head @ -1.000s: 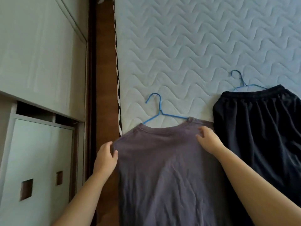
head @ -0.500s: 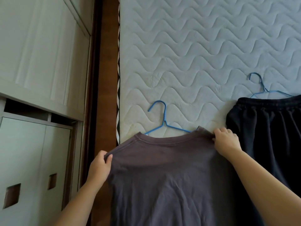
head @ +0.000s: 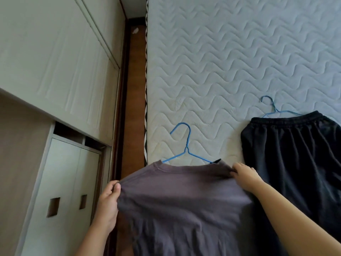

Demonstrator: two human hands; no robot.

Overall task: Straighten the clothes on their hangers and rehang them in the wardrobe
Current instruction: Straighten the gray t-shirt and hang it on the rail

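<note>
- Both hands have drawn apart since a moment ago: the left hand (head: 108, 206) has pulled its corner of the purple-grey T-shirt (head: 184, 204) out past the mattress (head: 221, 61) edge, over the wooden strip of floor (head: 135, 108), and the cloth between the hands now looks taut rather than slack.
- Left grip: fingers closed in a pinch on the shirt's shoulder seam, thumb on top.
- Right hand (head: 245, 176) grip: fingers curled down over the opposite shoulder, close to the black garment (head: 295, 163); it clamps the cloth, though whether it also holds the wire underneath I cannot tell.
- The shirt lies on the near part of the mattress with its blue hanger (head: 186, 145) poking out of the collar, hook pointing away from the person. A dark tip shows at the collar's right end.
- Beside the shirt, the black garment rests on a second blue hanger (head: 273, 108), not being touched.
- Step in hand, as I read it: squaring the shoulders on the hanger.
- Next move likely calls for centring the collar on the hook, then lifting by the hook toward the wardrobe (head: 55, 61), across the floor strip from the mattress.
</note>
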